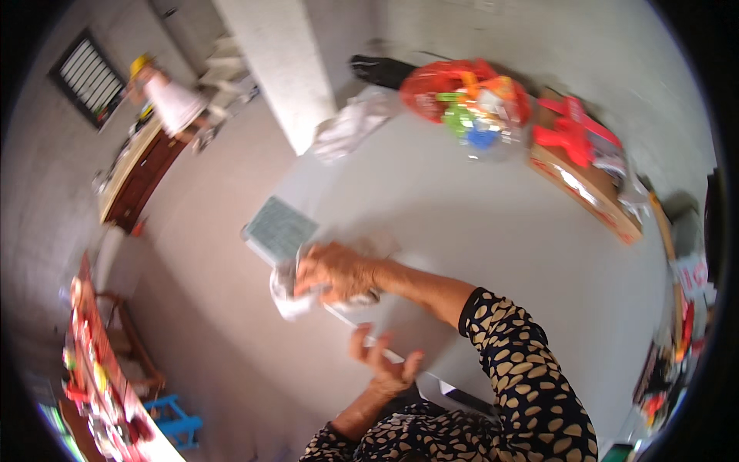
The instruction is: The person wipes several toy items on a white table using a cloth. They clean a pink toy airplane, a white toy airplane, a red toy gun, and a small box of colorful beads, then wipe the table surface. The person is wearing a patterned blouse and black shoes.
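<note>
My right hand [335, 271] presses a crumpled whitish cloth [286, 296] at the left edge of the grey table [454, 219]. Its fingers are bent over the cloth, and part of the cloth hangs past the edge. Just beyond that hand lies a flat grey-green rectangular thing [281, 229] at the table's edge; its kind is not plain. Nearer to me, my left hand [387, 368] is held by the table edge with its fingers apart and nothing in them.
At the table's far side are a pale cloth [354, 127], a red plastic bag [435, 88] with colourful items, and a cardboard box [581, 185] with red things on it. Beyond the table, a person [173, 100] in a yellow hat stands by a wooden cabinet [142, 181]. A blue stool [177, 422] stands lower left.
</note>
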### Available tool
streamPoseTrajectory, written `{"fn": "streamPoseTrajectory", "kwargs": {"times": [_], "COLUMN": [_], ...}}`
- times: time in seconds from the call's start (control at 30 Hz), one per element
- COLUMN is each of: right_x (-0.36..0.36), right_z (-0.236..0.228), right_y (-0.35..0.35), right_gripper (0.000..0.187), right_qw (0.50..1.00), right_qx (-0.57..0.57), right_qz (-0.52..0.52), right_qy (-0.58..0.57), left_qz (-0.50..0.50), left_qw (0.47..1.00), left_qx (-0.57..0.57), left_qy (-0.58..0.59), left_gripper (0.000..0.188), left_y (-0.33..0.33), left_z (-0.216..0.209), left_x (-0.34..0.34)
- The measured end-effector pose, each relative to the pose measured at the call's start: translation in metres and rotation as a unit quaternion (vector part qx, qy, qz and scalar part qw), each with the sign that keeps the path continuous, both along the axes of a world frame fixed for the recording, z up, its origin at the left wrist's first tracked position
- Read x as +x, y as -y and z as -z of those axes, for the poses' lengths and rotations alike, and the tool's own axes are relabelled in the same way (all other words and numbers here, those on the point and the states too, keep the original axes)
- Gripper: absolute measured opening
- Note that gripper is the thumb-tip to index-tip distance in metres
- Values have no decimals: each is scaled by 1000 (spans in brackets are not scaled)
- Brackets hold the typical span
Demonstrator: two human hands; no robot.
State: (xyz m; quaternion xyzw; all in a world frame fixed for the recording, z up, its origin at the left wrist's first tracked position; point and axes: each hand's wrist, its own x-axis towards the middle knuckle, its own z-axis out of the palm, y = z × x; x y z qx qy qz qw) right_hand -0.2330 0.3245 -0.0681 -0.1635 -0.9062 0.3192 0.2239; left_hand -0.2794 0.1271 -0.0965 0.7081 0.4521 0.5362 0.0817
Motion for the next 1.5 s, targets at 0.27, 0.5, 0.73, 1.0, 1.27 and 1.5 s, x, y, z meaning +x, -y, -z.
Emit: {"fn": "streamPoseTrajectory", "kwargs": {"times": [0.27, 0.5, 0.73, 1.0, 1.27, 1.5], "right_x": [144, 118, 208, 342, 428, 483], "right_z": [-23, -17, 3, -8, -24, -38], "right_y": [49, 101, 96, 99, 201, 338], "right_gripper": [39, 35, 40, 28, 27, 31], "right_qw": [943, 890, 731, 570, 382, 349], "right_qx": [-125, 125, 246, 136, -71, -171], "right_qz": [257, 436, 633, 799, 898, 894], "right_qy": [-170, 42, 58, 139, 203, 223], "left_qz": [1, 58, 140, 105, 73, 68], "left_qw": [999, 997, 981, 972, 973, 976], "left_qx": [34, -49, -88, -108, -104, -69], "left_qy": [12, -17, -105, -181, -195, -196], "left_gripper": [47, 46, 46, 51, 45, 37], "left_y": [-8, 6, 11, 15, 17, 17], "left_z": [-38, -46, -43, -43, -41, -39], "left_x": [-4, 27, 53, 75, 74, 76]}}
